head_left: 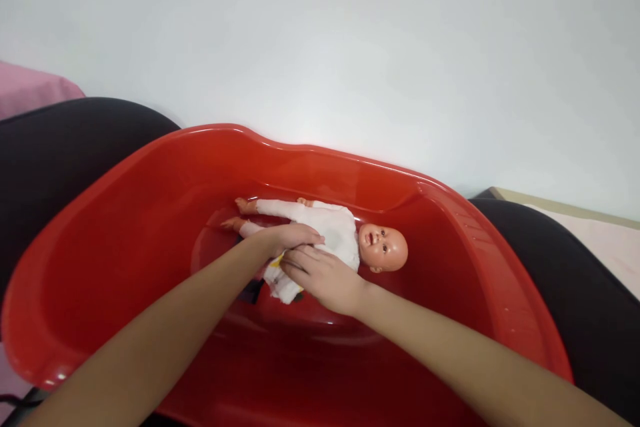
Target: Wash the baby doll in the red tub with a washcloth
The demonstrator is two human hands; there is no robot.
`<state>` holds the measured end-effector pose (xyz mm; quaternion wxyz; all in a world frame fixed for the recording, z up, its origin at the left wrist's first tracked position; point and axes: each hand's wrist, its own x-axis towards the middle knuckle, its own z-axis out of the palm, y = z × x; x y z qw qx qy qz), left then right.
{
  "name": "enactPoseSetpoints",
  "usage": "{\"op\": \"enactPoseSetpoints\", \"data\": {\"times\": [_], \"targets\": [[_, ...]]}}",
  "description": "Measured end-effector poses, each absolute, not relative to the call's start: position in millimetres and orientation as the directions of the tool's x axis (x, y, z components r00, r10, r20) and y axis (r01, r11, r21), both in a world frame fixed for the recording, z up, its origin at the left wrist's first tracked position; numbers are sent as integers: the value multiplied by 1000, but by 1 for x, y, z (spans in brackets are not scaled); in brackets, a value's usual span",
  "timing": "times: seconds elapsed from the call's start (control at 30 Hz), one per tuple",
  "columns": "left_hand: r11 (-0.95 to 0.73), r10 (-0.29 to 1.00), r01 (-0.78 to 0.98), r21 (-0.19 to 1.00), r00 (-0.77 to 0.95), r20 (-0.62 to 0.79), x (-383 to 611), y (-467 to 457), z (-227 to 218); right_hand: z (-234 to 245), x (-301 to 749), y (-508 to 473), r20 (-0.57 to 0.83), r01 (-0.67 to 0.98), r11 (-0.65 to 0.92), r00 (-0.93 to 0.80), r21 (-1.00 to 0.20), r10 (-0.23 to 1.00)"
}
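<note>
A baby doll (385,248) in white clothes lies on its back in a red plastic tub (125,227), head to the right, legs to the left. My left hand (293,237) lies flat on the doll's belly, fingers stretched out to the right. My right hand (323,275) rests just below it on the doll's side, fingers extended to the left, touching a folded white cloth (283,287) with a bit of yellow showing. A small dark object (250,291) peeks out beneath the cloth.
The tub rests on black cushioned surfaces (60,147) on both sides. A pale wall (320,47) fills the background. Pink fabric (30,90) shows at far left, and a light surface (600,233) at far right.
</note>
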<state>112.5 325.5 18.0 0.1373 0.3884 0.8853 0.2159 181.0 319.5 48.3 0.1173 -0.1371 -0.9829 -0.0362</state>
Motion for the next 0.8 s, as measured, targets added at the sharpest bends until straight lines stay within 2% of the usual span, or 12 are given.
{"op": "enactPoseSetpoints", "data": {"times": [0.1,0.2,0.33,0.57,0.8], "targets": [[589,777,678,440,-625,-76,117,315,17,45,181,319,245,283,956,-935,76,257],[568,794,712,413,-606,-48,124,309,16,46,179,320,193,272,961,-947,55,257],[575,786,714,399,-617,-29,129,313,18,51,178,322,152,268,964,-952,-1,265],[587,763,715,379,-645,36,136,314,24,53,174,322,195,293,948,-929,-128,314],[626,716,686,370,-694,76,135,318,24,54,172,318,189,342,934,-915,-107,356]]}}
